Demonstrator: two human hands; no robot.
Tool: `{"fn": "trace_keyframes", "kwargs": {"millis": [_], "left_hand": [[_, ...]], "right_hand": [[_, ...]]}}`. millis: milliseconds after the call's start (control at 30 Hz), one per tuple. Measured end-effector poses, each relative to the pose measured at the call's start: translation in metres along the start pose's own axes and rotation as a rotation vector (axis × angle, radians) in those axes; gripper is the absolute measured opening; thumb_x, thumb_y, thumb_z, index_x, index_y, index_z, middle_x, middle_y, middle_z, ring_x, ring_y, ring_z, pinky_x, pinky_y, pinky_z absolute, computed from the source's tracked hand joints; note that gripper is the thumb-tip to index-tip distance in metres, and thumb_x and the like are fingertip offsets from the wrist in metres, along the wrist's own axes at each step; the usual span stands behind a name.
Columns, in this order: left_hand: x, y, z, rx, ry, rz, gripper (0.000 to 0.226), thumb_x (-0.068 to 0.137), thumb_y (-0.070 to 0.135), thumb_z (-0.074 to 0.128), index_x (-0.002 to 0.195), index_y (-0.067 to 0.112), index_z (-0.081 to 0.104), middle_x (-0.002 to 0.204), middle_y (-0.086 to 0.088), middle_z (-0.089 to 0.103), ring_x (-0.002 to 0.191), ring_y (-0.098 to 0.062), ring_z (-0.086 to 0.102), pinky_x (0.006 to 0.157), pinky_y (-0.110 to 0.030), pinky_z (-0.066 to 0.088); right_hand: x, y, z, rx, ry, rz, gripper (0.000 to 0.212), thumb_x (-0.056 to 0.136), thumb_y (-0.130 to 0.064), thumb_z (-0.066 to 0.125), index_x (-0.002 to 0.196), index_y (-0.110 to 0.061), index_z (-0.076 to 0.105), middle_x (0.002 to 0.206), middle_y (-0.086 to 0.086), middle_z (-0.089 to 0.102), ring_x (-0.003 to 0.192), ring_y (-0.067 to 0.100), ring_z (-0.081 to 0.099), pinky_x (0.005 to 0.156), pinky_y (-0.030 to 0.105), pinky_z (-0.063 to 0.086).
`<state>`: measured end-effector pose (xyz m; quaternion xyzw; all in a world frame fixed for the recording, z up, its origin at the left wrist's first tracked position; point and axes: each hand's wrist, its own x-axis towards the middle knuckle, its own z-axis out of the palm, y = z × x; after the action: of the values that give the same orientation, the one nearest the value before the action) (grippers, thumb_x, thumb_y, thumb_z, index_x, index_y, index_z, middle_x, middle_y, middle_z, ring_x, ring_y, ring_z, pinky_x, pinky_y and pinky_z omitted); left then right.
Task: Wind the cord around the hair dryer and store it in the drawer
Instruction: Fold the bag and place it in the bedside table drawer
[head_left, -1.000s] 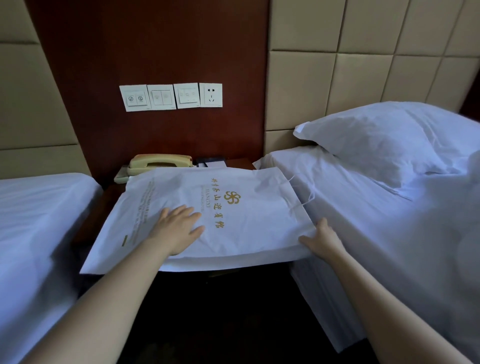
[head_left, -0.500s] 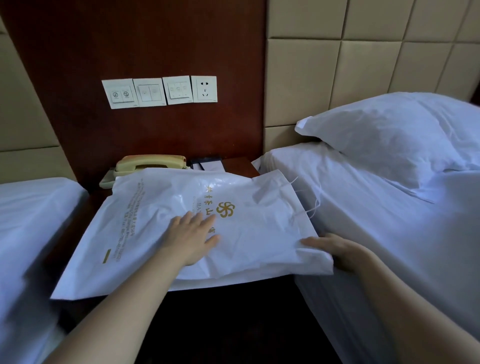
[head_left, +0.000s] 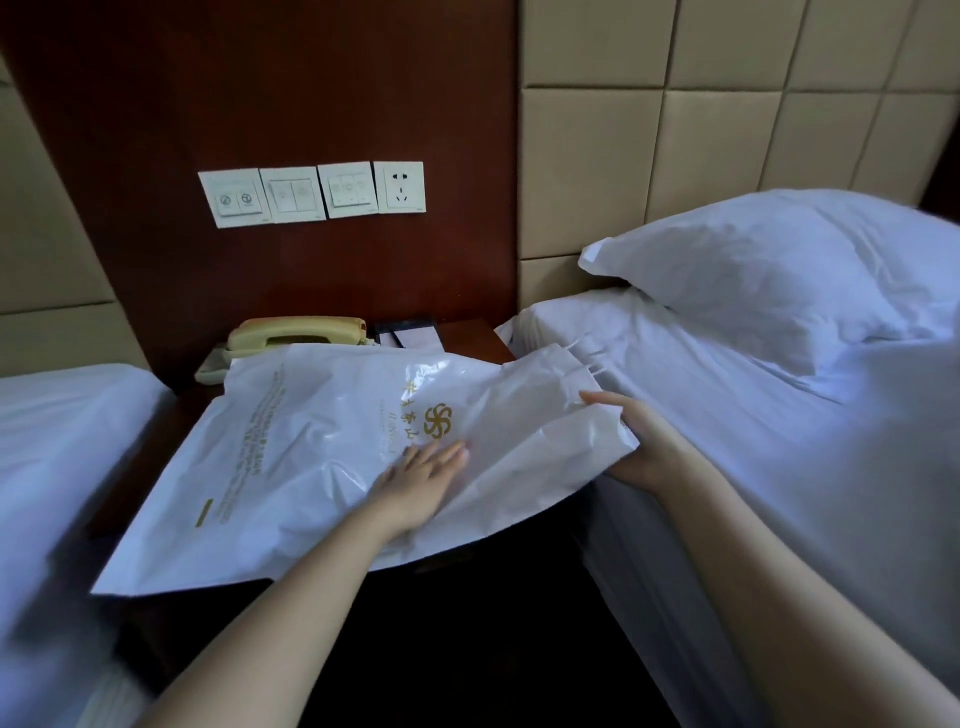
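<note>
A large white plastic bag (head_left: 311, 457) with gold printing lies flat over the dark wooden nightstand (head_left: 467, 340) between two beds. My left hand (head_left: 421, 478) rests flat on the bag near its gold logo, fingers spread. My right hand (head_left: 639, 441) grips the bag's right edge and lifts it, so that side folds upward. No hair dryer, cord or drawer is visible; the nightstand front below the bag is in deep shadow.
A beige telephone (head_left: 296, 335) and a small card holder (head_left: 408, 332) sit at the back of the nightstand. Wall switches and a socket (head_left: 400, 187) are above. A white bed (head_left: 753, 415) with a pillow (head_left: 769, 270) is at right, another bed (head_left: 62, 441) at left.
My right hand has closed on the bag's right edge and raised it, folding that side toward the middle. The left hand has slid rightward along the bag. The view has shifted slightly.
</note>
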<state>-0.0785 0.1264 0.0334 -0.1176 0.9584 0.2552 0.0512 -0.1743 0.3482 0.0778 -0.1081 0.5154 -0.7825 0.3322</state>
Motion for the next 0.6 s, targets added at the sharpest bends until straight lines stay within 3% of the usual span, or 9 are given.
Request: {"fn": "trace_keyframes", "kwargs": {"millis": [67, 133, 200, 300, 333, 400, 467, 533, 600], "left_hand": [[-0.005, 0.007, 0.000, -0.453, 0.035, -0.027, 0.071, 0.084, 0.077, 0.020, 0.136, 0.035, 0.044, 0.153, 0.007, 0.032, 0.141, -0.014, 0.026, 0.117, -0.034, 0.017], [-0.016, 0.018, -0.005, -0.758, 0.066, -0.030, 0.058, 0.094, 0.062, 0.018, 0.126, 0.028, 0.053, 0.144, 0.001, 0.045, 0.130, -0.014, 0.041, 0.110, -0.031, 0.029], [-0.030, 0.026, -0.016, -0.865, 0.088, 0.021, 0.056, 0.099, 0.048, 0.013, 0.127, 0.021, 0.054, 0.136, -0.003, 0.053, 0.126, -0.015, 0.048, 0.106, -0.026, 0.036], [-0.043, 0.030, -0.029, -0.962, 0.201, 0.140, 0.042, 0.101, 0.041, 0.017, 0.097, 0.032, 0.058, 0.094, 0.015, 0.068, 0.085, 0.008, 0.062, 0.074, -0.005, 0.047], [-0.047, 0.031, -0.035, -1.021, 0.242, 0.163, 0.039, 0.098, 0.047, 0.022, 0.095, 0.034, 0.058, 0.091, 0.015, 0.069, 0.084, 0.007, 0.063, 0.077, -0.008, 0.048], [-0.054, 0.028, -0.049, -1.175, 0.317, 0.179, 0.054, 0.082, 0.067, 0.036, 0.114, 0.030, 0.059, 0.113, 0.000, 0.067, 0.108, -0.011, 0.060, 0.100, -0.031, 0.045], [-0.062, 0.020, -0.060, -1.286, 0.370, 0.183, 0.065, 0.080, 0.067, 0.042, 0.126, 0.022, 0.053, 0.123, -0.007, 0.061, 0.115, -0.019, 0.056, 0.103, -0.038, 0.042], [-0.068, 0.009, -0.067, -1.328, 0.413, 0.188, 0.039, 0.093, 0.055, 0.030, 0.104, 0.028, 0.055, 0.101, 0.005, 0.062, 0.089, -0.003, 0.063, 0.080, -0.022, 0.051], [-0.077, -0.004, -0.071, -1.394, 0.411, 0.177, 0.038, 0.099, 0.049, 0.022, 0.094, 0.027, 0.053, 0.095, 0.008, 0.060, 0.076, 0.001, 0.063, 0.064, -0.017, 0.051]], "right_hand": [[-0.002, -0.006, 0.020, 0.008, -0.006, -0.030, 0.023, 0.090, -0.021, 0.048, 0.095, -0.007, 0.066, 0.078, 0.009, 0.072, 0.068, 0.020, 0.069, 0.076, 0.033, 0.047], [-0.002, -0.011, 0.042, 0.001, -0.014, -0.058, 0.023, 0.089, -0.023, 0.050, 0.096, -0.006, 0.065, 0.073, 0.009, 0.071, 0.065, 0.019, 0.069, 0.070, 0.032, 0.047], [-0.001, -0.017, 0.068, -0.040, -0.030, -0.091, 0.022, 0.090, -0.025, 0.052, 0.093, -0.006, 0.063, 0.067, 0.007, 0.071, 0.062, 0.016, 0.070, 0.062, 0.029, 0.050], [0.002, -0.025, 0.113, -0.170, -0.006, -0.082, 0.020, 0.090, -0.023, 0.054, 0.082, -0.006, 0.060, 0.062, 0.008, 0.067, 0.058, 0.018, 0.067, 0.061, 0.030, 0.047], [0.005, -0.026, 0.127, -0.222, -0.016, -0.090, 0.019, 0.090, -0.019, 0.052, 0.078, -0.006, 0.057, 0.066, 0.010, 0.063, 0.061, 0.020, 0.063, 0.063, 0.029, 0.045], [0.015, -0.025, 0.155, -0.319, -0.034, -0.125, 0.019, 0.090, -0.011, 0.047, 0.072, -0.007, 0.053, 0.069, 0.010, 0.053, 0.062, 0.019, 0.054, 0.061, 0.028, 0.041], [0.023, -0.022, 0.180, -0.413, -0.034, -0.137, 0.021, 0.088, -0.007, 0.045, 0.068, -0.008, 0.052, 0.066, 0.009, 0.051, 0.057, 0.018, 0.051, 0.056, 0.026, 0.040], [0.029, -0.016, 0.204, -0.522, -0.027, -0.162, 0.020, 0.087, -0.009, 0.046, 0.069, -0.008, 0.055, 0.065, 0.008, 0.053, 0.057, 0.019, 0.051, 0.054, 0.025, 0.038], [0.035, -0.009, 0.227, -0.615, -0.053, -0.187, 0.014, 0.086, -0.012, 0.048, 0.077, -0.008, 0.057, 0.068, 0.009, 0.051, 0.060, 0.020, 0.048, 0.054, 0.025, 0.035]]}}
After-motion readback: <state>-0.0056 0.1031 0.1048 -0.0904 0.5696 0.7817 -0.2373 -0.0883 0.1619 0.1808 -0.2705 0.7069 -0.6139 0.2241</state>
